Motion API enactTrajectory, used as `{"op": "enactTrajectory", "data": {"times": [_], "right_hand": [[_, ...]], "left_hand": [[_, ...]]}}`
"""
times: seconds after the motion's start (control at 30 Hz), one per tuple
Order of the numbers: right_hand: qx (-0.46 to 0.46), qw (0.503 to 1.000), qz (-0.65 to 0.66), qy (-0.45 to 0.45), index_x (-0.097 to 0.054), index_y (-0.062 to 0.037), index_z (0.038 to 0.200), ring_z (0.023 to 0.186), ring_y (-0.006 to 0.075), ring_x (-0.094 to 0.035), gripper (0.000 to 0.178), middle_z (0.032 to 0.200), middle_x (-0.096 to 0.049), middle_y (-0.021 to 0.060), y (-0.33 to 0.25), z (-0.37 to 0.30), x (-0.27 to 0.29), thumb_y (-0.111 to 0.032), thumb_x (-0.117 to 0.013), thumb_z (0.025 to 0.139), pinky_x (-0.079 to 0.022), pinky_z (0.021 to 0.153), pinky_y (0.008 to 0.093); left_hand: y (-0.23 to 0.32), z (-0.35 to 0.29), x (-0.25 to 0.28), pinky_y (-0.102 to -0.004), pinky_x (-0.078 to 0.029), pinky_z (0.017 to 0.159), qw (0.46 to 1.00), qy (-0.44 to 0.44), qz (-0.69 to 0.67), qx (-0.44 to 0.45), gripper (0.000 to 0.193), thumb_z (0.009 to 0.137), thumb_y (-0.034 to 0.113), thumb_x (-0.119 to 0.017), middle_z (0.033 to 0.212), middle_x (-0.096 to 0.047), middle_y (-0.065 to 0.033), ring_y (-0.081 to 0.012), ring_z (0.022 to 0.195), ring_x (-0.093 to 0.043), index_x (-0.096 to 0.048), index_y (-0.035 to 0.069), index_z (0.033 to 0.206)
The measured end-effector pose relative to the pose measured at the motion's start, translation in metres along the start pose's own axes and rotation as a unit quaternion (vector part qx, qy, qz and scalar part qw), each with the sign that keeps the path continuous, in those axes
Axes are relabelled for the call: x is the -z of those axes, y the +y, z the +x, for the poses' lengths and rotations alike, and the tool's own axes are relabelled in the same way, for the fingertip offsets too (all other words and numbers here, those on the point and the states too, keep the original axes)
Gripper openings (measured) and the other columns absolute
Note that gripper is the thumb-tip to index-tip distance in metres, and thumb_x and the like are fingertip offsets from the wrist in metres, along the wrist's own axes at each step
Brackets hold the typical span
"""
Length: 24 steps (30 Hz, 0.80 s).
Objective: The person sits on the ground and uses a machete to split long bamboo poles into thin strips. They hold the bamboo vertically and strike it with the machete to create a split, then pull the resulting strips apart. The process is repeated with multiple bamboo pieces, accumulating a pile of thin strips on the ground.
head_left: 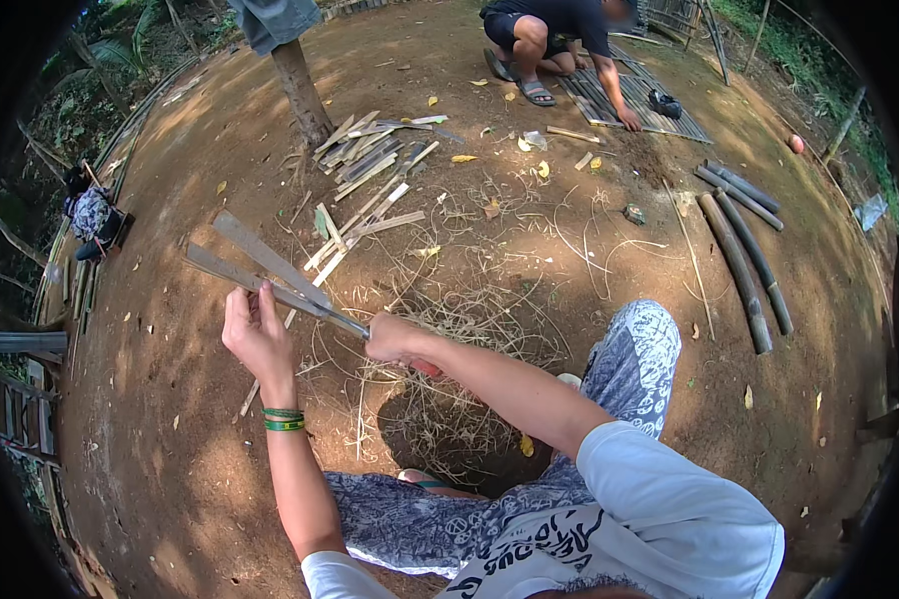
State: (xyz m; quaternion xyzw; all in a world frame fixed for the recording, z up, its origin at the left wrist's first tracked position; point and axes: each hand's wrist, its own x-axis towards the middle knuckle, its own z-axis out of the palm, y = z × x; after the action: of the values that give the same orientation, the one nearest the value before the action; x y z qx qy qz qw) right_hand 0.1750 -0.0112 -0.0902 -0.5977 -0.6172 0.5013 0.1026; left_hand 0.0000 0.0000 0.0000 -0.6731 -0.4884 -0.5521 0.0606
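Note:
My right hand is closed round a long knife, whose red handle end shows below the fist. The metal near my fist points up and left. Two long, flat pieces fan out beyond it, and where blade and bamboo meet is hard to make out. My left hand, raised to the left with a green band on the wrist, pinches the lower piece, which looks like a bamboo strip. Thin bamboo shavings litter the ground beneath my hands and between my legs.
Split bamboo slats lie heaped by a thin tree trunk. Dark bamboo poles rest at the right. Farther back, another person crouches with a hand on a slatted bamboo panel. A bag sits far left.

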Motion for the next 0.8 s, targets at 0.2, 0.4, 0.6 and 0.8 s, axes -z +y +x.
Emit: {"op": "enactTrajectory", "data": {"times": [0.2,0.4,0.6,0.8], "right_hand": [[-0.003,0.997,0.024,-0.08,-0.07,0.0047,0.1,0.052,0.0139,-0.05,0.019,0.067,-0.058,0.006,-0.004,0.006,0.02,-0.003,-0.061,0.085,-0.039,0.045,0.0318],[-0.035,0.981,0.109,-0.158,-0.069,0.0011,0.093,0.05,0.0094,-0.045,0.009,0.063,-0.054,0.0016,0.007,0.026,0.035,-0.004,-0.067,0.086,-0.036,0.046,0.026],[-0.014,0.953,0.196,-0.229,-0.065,0.0007,0.096,0.049,0.0067,-0.042,0.012,0.06,-0.05,-0.0026,0.026,0.034,0.041,-0.008,-0.067,0.088,-0.036,0.046,0.0243],[0.027,0.997,-0.018,-0.07,-0.067,0.0053,0.102,0.053,0.0147,-0.055,0.021,0.069,-0.061,0.0065,0.006,0.025,0.023,-0.011,-0.064,0.089,-0.045,0.049,0.0329]], "left_hand": [[-0.003,0.005,0.003,-0.0276,-0.045,0.059,1.0,0.005,-0.02,-0.011,0.017,0.094,0.005,-0.067,0.072,-0.056,-0.0088,-0.0129,0.061,-0.053,-0.057,-0.005,0.084],[0.0,0.006,0.001,-0.0277,-0.043,0.057,1.0,0.005,-0.024,-0.003,0.017,0.093,0.005,-0.067,0.07,-0.054,-0.0073,-0.0123,0.06,-0.048,-0.057,-0.005,0.083],[-0.006,0.003,-0.001,-0.0252,-0.041,0.056,0.999,0.02,-0.033,-0.02,0.019,0.093,0.005,-0.068,0.068,-0.051,-0.0055,-0.0089,0.061,-0.047,-0.057,-0.005,0.081],[-0.019,0.005,0.016,-0.0308,-0.045,0.056,1.0,-0.01,-0.016,-0.024,0.008,0.089,0.003,-0.07,0.076,-0.059,-0.0107,-0.0188,0.061,-0.055,-0.064,-0.003,0.089]]}}
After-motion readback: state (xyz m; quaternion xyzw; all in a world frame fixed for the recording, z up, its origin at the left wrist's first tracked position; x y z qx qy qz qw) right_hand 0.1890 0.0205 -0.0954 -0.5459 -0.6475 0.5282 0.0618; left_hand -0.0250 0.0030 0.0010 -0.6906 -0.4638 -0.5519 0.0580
